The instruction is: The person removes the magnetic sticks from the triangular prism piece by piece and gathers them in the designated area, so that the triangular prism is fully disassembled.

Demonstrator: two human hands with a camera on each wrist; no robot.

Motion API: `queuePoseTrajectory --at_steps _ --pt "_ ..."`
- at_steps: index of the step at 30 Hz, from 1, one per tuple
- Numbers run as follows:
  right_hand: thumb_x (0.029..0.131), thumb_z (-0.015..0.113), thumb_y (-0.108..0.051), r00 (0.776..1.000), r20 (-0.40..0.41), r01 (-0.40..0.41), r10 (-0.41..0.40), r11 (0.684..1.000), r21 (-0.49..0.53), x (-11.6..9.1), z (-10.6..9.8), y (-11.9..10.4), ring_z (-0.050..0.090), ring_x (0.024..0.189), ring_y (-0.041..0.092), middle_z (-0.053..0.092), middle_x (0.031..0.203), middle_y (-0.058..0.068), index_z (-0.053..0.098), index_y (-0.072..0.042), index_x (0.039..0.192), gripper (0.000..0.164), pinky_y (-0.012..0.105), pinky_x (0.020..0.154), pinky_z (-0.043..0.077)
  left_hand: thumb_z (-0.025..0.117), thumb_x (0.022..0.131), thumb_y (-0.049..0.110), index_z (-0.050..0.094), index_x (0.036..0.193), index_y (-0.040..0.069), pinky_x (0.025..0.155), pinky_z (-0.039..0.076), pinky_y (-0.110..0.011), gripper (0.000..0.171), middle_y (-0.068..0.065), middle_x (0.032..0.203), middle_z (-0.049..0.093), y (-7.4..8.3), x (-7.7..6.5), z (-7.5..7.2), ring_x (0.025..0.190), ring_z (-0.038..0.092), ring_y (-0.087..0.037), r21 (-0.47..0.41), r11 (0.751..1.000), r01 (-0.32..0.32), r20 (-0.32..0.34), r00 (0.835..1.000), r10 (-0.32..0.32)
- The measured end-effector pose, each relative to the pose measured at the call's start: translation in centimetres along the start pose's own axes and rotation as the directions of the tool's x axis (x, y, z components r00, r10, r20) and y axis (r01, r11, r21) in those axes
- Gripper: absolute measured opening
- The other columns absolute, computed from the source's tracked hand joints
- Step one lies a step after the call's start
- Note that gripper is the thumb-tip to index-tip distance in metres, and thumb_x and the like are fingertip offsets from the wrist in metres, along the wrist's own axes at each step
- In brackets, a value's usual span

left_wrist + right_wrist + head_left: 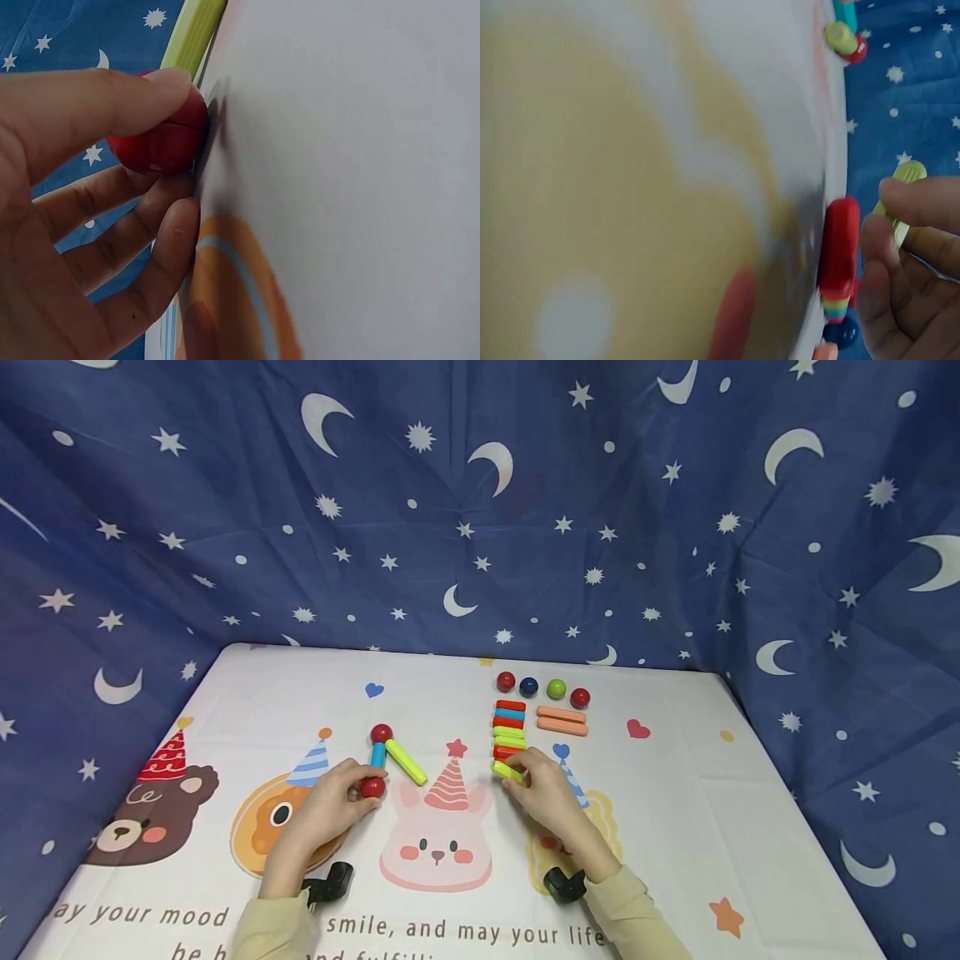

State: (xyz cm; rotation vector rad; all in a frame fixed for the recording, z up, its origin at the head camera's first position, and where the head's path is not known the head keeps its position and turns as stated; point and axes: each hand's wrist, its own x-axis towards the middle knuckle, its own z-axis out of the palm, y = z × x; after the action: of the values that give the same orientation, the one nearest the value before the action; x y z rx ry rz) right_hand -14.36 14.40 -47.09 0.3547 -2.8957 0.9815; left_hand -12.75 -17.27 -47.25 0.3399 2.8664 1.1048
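My left hand (333, 800) grips a red ball (161, 142) between thumb and fingers, low over the table. In the head view this ball meets the near end of a blue stick (378, 755), whose far end meets another red ball (381, 732). From that far ball a yellow-green stick (407, 762) slants toward the right. My right hand (555, 797) pinches a second yellow-green stick (910, 172) near the close end of a column of short red, blue and yellow-green sticks (510, 732). In the right wrist view the pinched stick looks raised off the table.
Behind the column lie a red ball (506, 681), a dark blue ball (528, 687), a green ball (557, 688) and another red one (580, 697). Two peach sticks (562, 720) lie right of the column. A blue star-patterned curtain (480, 577) surrounds the printed white tablecloth (675, 827).
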Motion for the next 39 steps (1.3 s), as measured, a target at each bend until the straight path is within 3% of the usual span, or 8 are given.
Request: queuePoseTrajectory --at_steps 5,12,22,31,39 --pt "0.080 0.076 -0.011 1.000 0.007 0.024 -0.023 0.989 -0.145 0.0 -0.3 0.4 0.044 0.065 0.010 0.060 0.088 -0.002 0.068 -0.011 0.101 0.022 0.020 0.057 0.038 0.076 0.079 0.007 0.069 0.114 0.012 0.061 0.040 -0.019 0.036 -0.001 0.086 0.054 -0.1 0.0 0.0 0.075 0.047 -0.014 -0.005 1.000 0.005 -0.003 1.000 -0.005" --pt "0.078 0.077 -0.009 0.999 0.027 0.041 -0.037 0.979 -0.200 0.2 -0.4 0.5 0.046 0.066 0.009 0.061 0.090 0.000 0.068 -0.010 0.098 0.022 0.022 0.060 0.042 0.077 0.079 0.009 0.069 0.114 0.014 0.061 0.040 -0.019 0.036 -0.001 0.087 0.054 -0.2 0.0 0.2 0.075 0.047 -0.013 0.004 1.000 0.017 0.005 1.000 -0.017" --pt "0.077 0.076 -0.004 0.999 0.009 0.034 -0.033 0.982 -0.185 0.1 -0.4 0.7 0.044 0.063 0.010 0.055 0.081 0.000 0.064 -0.010 0.091 0.020 0.020 0.057 0.039 0.077 0.078 0.008 0.069 0.113 0.012 0.061 0.040 -0.018 0.036 -0.001 0.086 0.054 -0.3 0.0 0.2 0.075 0.048 -0.014 -0.005 1.000 0.006 -0.010 1.000 -0.006" --pt "0.077 0.078 -0.009 0.999 -0.038 0.008 -0.017 0.975 -0.222 0.1 -0.8 0.7 0.044 0.063 0.009 0.054 0.079 -0.003 0.063 -0.013 0.087 0.019 0.021 0.055 0.038 0.075 0.080 0.010 0.067 0.118 0.014 0.065 0.042 -0.020 0.039 -0.002 0.091 0.055 -0.2 0.0 0.0 0.080 0.049 -0.016 -0.024 0.999 0.027 0.033 0.999 -0.026" --pt "0.080 0.075 -0.013 0.998 -0.063 -0.001 -0.008 0.990 -0.142 0.5 -0.8 -0.1 0.045 0.063 0.008 0.055 0.077 -0.003 0.063 -0.015 0.085 0.014 0.020 0.055 0.038 0.067 0.089 0.017 0.064 0.123 0.014 0.073 0.048 -0.027 0.034 -0.003 0.094 0.059 0.2 -0.1 -0.9 0.086 0.056 -0.016 -0.048 0.997 0.067 0.044 0.997 -0.065"
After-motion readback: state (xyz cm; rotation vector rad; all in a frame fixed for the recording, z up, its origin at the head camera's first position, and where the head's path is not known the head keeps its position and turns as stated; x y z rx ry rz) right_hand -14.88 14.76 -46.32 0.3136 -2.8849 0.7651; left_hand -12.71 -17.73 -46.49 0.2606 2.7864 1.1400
